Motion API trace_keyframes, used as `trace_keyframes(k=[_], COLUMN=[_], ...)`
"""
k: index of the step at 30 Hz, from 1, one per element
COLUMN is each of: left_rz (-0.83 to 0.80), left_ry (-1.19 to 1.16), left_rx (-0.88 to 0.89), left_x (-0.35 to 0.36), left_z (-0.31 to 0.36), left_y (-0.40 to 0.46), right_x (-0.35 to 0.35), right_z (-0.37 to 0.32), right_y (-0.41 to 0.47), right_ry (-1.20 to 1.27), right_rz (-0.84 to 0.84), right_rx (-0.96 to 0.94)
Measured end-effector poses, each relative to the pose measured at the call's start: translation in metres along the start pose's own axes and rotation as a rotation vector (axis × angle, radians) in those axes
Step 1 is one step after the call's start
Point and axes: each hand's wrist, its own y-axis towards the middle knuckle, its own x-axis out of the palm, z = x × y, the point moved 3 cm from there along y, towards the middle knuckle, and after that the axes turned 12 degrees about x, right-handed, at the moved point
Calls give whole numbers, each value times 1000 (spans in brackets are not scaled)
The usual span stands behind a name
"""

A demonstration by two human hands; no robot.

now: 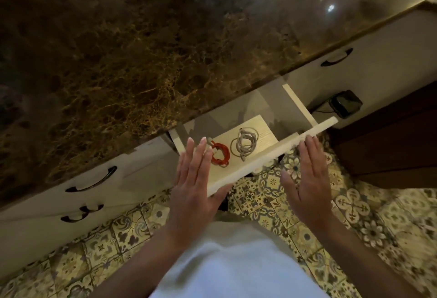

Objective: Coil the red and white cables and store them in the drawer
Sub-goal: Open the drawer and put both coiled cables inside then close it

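A white drawer stands pulled out from under the brown marble counter. On its floor lie the coiled red cable on the left and the coiled white cable beside it, apart. My left hand is flat and empty, fingers stretched over the drawer's left front corner, partly covering the red coil's edge. My right hand is flat and empty too, fingertips against the drawer front near its right end.
The marble counter fills the upper view. Shut white drawers with dark handles flank the open one. A black device sits low on the right cabinet. Patterned floor tiles lie below; a dark wooden cabinet stands right.
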Motion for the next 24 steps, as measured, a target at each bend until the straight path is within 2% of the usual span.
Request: trace_keyframes(k=[8,12,15,20,24], left_rz=[-52,-24,-97,-192,-178], left_ry=[165,127,213,394,394], left_rx=[26,-27,-52,-167,-346], left_x=[9,16,31,60,84], left_z=[29,58,73,82,97], left_y=[-30,-61,-89,-98,-84], right_x=[10,3,3,4,9], right_z=[13,16,19,38,58], right_y=[-30,-39,-38,-23,2], right_ry=[-111,-128,-183,-188,-210], right_rz=[-30,-55,-80,-120,-153], right_rx=[-106,-140,-205,-263,-311])
